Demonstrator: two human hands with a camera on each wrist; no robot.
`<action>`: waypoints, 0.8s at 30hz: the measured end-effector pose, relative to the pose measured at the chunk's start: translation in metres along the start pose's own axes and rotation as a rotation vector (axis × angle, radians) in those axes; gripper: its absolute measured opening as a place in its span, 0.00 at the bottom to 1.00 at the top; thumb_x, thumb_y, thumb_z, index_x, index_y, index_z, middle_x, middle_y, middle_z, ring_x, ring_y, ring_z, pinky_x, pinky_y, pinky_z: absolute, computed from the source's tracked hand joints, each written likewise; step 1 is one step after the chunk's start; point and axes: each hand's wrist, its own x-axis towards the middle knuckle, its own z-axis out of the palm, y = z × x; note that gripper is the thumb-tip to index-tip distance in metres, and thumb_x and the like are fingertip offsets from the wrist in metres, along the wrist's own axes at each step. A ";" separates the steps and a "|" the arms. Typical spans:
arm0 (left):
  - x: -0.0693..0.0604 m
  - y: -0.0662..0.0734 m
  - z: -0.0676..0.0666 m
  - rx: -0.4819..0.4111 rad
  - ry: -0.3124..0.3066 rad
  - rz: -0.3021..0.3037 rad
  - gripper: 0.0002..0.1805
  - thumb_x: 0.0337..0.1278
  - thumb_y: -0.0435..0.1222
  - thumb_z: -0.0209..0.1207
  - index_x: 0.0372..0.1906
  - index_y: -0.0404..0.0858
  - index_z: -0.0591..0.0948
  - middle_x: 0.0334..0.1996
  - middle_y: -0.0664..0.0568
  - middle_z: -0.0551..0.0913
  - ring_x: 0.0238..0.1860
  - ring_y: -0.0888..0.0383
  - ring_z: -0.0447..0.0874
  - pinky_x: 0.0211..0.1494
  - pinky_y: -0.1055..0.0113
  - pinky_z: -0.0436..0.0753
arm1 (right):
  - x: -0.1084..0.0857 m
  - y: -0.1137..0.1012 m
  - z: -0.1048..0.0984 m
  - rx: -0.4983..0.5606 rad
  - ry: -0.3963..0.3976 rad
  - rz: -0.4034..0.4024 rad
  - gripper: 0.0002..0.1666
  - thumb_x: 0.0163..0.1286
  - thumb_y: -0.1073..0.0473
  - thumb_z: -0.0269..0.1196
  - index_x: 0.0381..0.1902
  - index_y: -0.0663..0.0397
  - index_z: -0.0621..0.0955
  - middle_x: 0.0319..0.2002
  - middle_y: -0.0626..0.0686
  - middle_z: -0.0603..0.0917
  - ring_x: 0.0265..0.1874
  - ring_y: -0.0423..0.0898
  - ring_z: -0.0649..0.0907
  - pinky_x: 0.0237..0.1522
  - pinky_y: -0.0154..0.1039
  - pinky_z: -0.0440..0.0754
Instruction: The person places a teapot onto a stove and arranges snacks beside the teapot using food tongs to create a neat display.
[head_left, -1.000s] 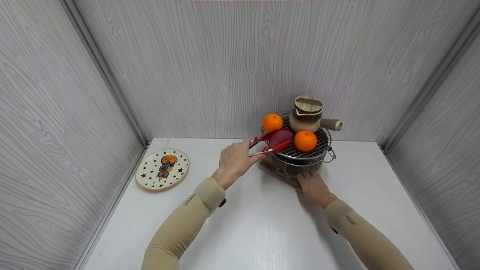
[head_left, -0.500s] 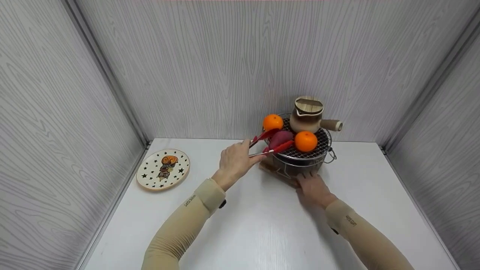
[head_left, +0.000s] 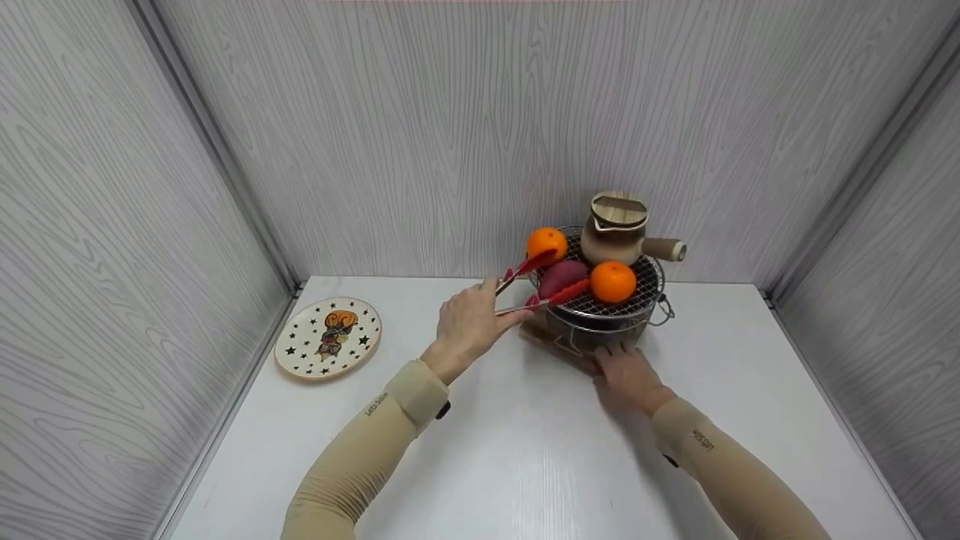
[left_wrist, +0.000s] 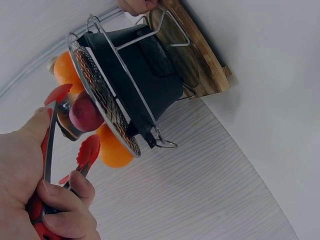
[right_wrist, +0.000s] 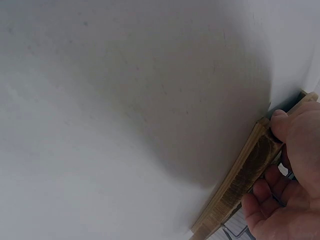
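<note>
My left hand (head_left: 466, 324) grips a pair of tongs (head_left: 566, 292) with red tips. The tongs' tips stand apart, one on either side of a purple-red oval sweet potato (head_left: 562, 277); I cannot tell whether they touch it. That sweet potato lies on the wire grill (head_left: 637, 304) of a small dark stove (left_wrist: 145, 70). Two oranges, one at the back left (head_left: 547, 244) and one to the right (head_left: 613, 283), share the grill. My right hand (head_left: 628, 375) holds the edge of the wooden base (right_wrist: 245, 172) under the stove, thumb on one side and fingers on the other.
A brown teapot (head_left: 615, 244) with a wooden lid and side handle stands at the back of the grill. Off to the left, a plate (head_left: 300, 356) with stars and a pumpkin figure lies on the white table (head_left: 517, 465). Grey wood-grain walls (head_left: 420, 150) enclose the table.
The tongs' tips have spread a little wider around the sweet potato, the upper one shifting up over the back-left orange. My right hand stays on the wooden base.
</note>
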 end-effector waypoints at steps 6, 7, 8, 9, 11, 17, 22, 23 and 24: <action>-0.005 -0.004 -0.003 -0.046 0.033 0.012 0.42 0.59 0.71 0.72 0.53 0.38 0.82 0.25 0.52 0.75 0.25 0.57 0.69 0.26 0.66 0.66 | -0.001 -0.003 -0.002 0.062 -0.016 0.037 0.27 0.67 0.62 0.78 0.57 0.68 0.78 0.59 0.75 0.79 0.58 0.75 0.81 0.56 0.72 0.85; -0.006 -0.006 -0.004 -0.054 0.040 0.016 0.42 0.59 0.71 0.72 0.54 0.37 0.82 0.26 0.52 0.75 0.25 0.57 0.70 0.26 0.66 0.67 | -0.001 -0.003 -0.003 0.058 -0.017 0.037 0.27 0.67 0.62 0.78 0.57 0.68 0.78 0.59 0.74 0.79 0.57 0.74 0.81 0.56 0.72 0.85; -0.006 -0.007 -0.004 -0.060 0.046 0.019 0.42 0.59 0.71 0.72 0.54 0.37 0.82 0.26 0.52 0.76 0.24 0.57 0.70 0.26 0.67 0.67 | -0.001 -0.003 -0.004 0.055 -0.018 0.036 0.27 0.66 0.62 0.78 0.57 0.68 0.78 0.59 0.74 0.79 0.57 0.74 0.81 0.56 0.72 0.85; -0.007 -0.009 -0.005 -0.069 0.053 0.021 0.43 0.58 0.71 0.72 0.54 0.36 0.82 0.26 0.52 0.76 0.24 0.57 0.70 0.26 0.67 0.67 | -0.001 -0.004 -0.004 0.050 -0.017 0.034 0.28 0.66 0.62 0.78 0.57 0.68 0.78 0.59 0.74 0.79 0.57 0.74 0.81 0.56 0.71 0.86; -0.008 -0.013 -0.006 -0.093 0.069 0.021 0.43 0.59 0.70 0.73 0.55 0.36 0.83 0.26 0.52 0.75 0.24 0.57 0.70 0.26 0.67 0.68 | -0.001 -0.004 -0.005 0.044 -0.020 0.035 0.28 0.66 0.62 0.78 0.57 0.68 0.78 0.59 0.74 0.79 0.57 0.74 0.81 0.55 0.71 0.86; -0.013 -0.028 -0.010 -0.149 0.121 -0.016 0.40 0.60 0.66 0.76 0.57 0.35 0.83 0.25 0.55 0.72 0.24 0.58 0.69 0.26 0.66 0.66 | 0.000 -0.004 -0.005 0.042 -0.016 0.030 0.27 0.66 0.62 0.78 0.56 0.67 0.78 0.58 0.73 0.79 0.56 0.73 0.81 0.52 0.71 0.87; -0.017 -0.042 -0.014 -0.161 0.146 -0.062 0.41 0.61 0.65 0.77 0.61 0.35 0.83 0.25 0.55 0.73 0.23 0.58 0.69 0.25 0.66 0.64 | 0.000 -0.003 -0.004 0.023 -0.024 0.026 0.28 0.67 0.61 0.78 0.57 0.67 0.78 0.57 0.73 0.80 0.57 0.73 0.81 0.53 0.70 0.87; -0.018 -0.045 -0.015 -0.159 0.149 -0.074 0.42 0.61 0.66 0.76 0.63 0.35 0.83 0.25 0.55 0.73 0.23 0.58 0.69 0.25 0.66 0.64 | 0.000 -0.002 -0.003 0.019 -0.026 0.025 0.28 0.67 0.60 0.77 0.58 0.67 0.78 0.58 0.73 0.80 0.57 0.73 0.81 0.54 0.70 0.87; -0.019 -0.047 -0.015 -0.160 0.154 -0.084 0.43 0.61 0.66 0.76 0.64 0.35 0.83 0.25 0.55 0.73 0.23 0.58 0.69 0.25 0.66 0.64 | 0.000 -0.002 -0.002 0.017 -0.030 0.027 0.28 0.68 0.60 0.77 0.58 0.67 0.78 0.58 0.73 0.80 0.57 0.72 0.81 0.54 0.70 0.87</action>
